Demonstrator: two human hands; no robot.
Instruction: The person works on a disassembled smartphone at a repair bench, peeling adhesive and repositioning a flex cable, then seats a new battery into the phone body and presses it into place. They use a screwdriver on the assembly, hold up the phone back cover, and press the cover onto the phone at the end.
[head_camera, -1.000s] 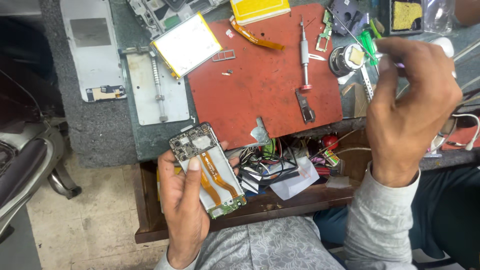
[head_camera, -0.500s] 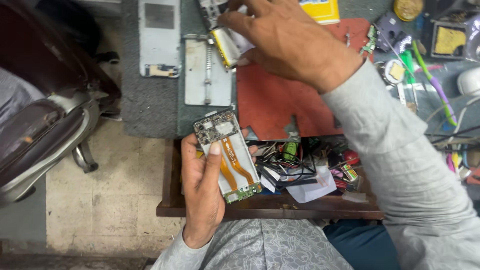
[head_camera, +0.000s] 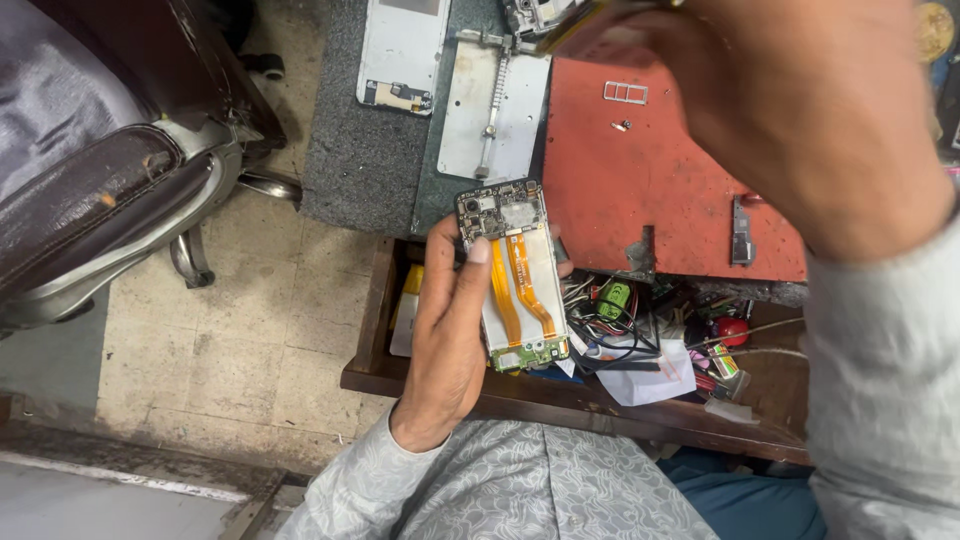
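Note:
My left hand (head_camera: 450, 340) grips an opened phone (head_camera: 515, 275) upright over the drawer, thumb on its left edge. The phone shows a circuit board at top and two orange flex cables running down its middle. My right hand (head_camera: 800, 110) is raised close to the camera at the top right and blocks much of the bench. Its fingers close on a flat yellow-edged battery pack (head_camera: 590, 22) at the top edge, most of it hidden by the hand.
A red work mat (head_camera: 640, 190) carries a SIM tray (head_camera: 625, 92) and a small metal tool (head_camera: 740, 230). A metal holder plate (head_camera: 495, 110) and a white phone cover (head_camera: 403, 50) lie on grey felt. The open drawer (head_camera: 640, 340) holds wires and parts. A dark chair (head_camera: 100, 170) stands left.
My right hand crossed from the right side of the bench to the battery pack at the top, took hold of it and lifted it toward the camera. The view shifted left.

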